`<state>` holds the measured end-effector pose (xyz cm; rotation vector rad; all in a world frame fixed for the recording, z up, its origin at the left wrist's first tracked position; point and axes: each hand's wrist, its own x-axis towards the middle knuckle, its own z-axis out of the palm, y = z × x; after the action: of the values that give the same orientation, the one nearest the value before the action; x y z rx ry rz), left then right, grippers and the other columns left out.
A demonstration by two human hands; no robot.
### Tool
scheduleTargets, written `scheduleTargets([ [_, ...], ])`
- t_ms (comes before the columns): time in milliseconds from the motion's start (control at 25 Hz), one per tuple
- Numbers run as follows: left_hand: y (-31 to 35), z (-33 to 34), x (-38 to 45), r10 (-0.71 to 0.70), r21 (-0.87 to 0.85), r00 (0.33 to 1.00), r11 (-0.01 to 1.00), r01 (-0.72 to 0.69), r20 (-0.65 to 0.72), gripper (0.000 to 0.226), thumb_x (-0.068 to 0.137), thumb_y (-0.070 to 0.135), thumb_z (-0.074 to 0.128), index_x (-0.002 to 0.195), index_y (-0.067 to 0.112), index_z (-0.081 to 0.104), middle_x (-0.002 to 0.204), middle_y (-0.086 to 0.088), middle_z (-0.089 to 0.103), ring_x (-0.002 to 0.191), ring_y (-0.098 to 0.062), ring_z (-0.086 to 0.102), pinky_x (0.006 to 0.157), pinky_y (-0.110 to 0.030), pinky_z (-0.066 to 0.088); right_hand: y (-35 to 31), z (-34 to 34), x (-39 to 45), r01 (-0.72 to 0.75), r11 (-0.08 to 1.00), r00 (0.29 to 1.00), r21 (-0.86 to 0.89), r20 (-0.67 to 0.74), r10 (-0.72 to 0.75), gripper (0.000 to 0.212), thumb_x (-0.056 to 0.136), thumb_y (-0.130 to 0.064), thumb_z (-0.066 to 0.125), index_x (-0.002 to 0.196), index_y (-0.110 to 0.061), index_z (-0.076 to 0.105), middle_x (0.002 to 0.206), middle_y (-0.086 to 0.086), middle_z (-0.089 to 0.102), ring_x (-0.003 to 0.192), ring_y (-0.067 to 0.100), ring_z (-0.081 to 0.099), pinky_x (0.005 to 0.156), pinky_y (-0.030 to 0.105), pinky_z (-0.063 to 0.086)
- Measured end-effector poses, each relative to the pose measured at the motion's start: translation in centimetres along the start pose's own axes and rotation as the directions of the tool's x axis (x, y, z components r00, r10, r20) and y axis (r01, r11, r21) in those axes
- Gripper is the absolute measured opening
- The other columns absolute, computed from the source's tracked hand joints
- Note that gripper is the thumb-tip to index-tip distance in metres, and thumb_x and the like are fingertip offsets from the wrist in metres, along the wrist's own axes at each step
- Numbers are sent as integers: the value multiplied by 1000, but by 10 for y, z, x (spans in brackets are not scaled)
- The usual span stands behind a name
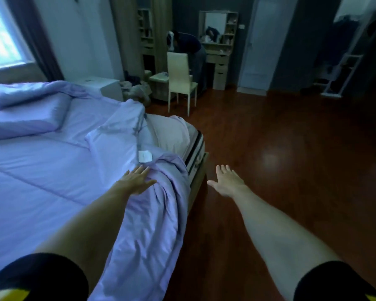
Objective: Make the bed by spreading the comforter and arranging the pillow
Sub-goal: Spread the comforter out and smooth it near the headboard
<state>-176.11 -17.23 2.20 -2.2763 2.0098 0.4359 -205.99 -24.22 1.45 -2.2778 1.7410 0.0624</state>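
Your left hand (pixel 137 178) lies open and flat on the soft lilac fabric comforter (pixel 59 170) near the bed's corner, while your right hand (pixel 227 181) hovers open, fingers spread, over the dark wooden floor (pixel 291 159), gripping nothing. The comforter covers most of the mattress, but just beyond your left hand its corner is folded back and bunched, leaving the mattress corner bare. Farther off, the lilac rectangular pillow (pixel 28 114) lies crooked by the headboard end. I'd judge you roughly halfway: corner and pillow remain.
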Motion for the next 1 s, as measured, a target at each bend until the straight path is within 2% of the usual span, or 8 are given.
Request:
scheduleTargets([
  [80, -9, 11, 16, -121, -27, 992, 992, 120, -39, 72, 97, 58, 30, 155, 21, 7, 163, -3, 5, 150, -21, 5, 121, -42, 11, 1, -10, 47, 89, 993, 996, -71, 18, -88, 81, 98, -54, 35, 154, -6, 4, 162, 14, 4, 150, 28, 3, 122, 41, 8],
  [200, -21, 1, 40, -267, -36, 964, 963, 267, 19, 72, 97, 57, 31, 155, 23, 3, 163, -6, 2, 151, -23, 3, 121, -43, 10, -9, -12, 109, 218, 971, 975, -96, 73, -212, 81, 97, -56, 35, 155, -7, 3, 162, 13, 4, 150, 26, 1, 121, 39, 7],
  [440, -63, 2, 111, -434, -104, 900, 894, 436, 43, 78, 95, 62, 30, 154, 26, -5, 162, -9, -5, 150, -29, -2, 121, -48, 7, -58, -13, 233, 398, 912, 911, -101, 162, -380, 80, 98, -54, 35, 155, -9, 2, 163, 11, 1, 150, 25, -1, 122, 39, 6],
  [560, -88, 0, 147, -497, -190, 860, 838, 511, 117, 84, 91, 68, 30, 154, 27, -8, 162, -10, -8, 150, -30, -5, 121, -49, 5, -99, -16, 296, 459, 883, 870, -98, 249, -425, 80, 98, -53, 35, 155, -8, 0, 163, 11, -2, 150, 25, -3, 122, 38, 4],
  [840, -141, 21, 181, -654, -295, 711, 647, 703, 260, 97, 82, 79, 34, 151, 33, -15, 161, -9, -14, 150, -32, -7, 118, -55, 5, -196, 3, 390, 593, 803, 772, -70, 333, -541, 80, 98, -51, 39, 155, -11, -1, 163, 10, -3, 150, 27, -4, 121, 39, 7],
  [1000, -174, 43, 183, -745, -387, 588, 464, 796, 315, 93, 82, 78, 32, 151, 36, -16, 162, -7, -14, 150, -32, -5, 119, -56, 7, -250, 27, 428, 682, 728, 690, -70, 393, -608, 84, 96, -54, 42, 155, -14, -3, 163, 10, -4, 150, 30, -5, 121, 42, 8],
])
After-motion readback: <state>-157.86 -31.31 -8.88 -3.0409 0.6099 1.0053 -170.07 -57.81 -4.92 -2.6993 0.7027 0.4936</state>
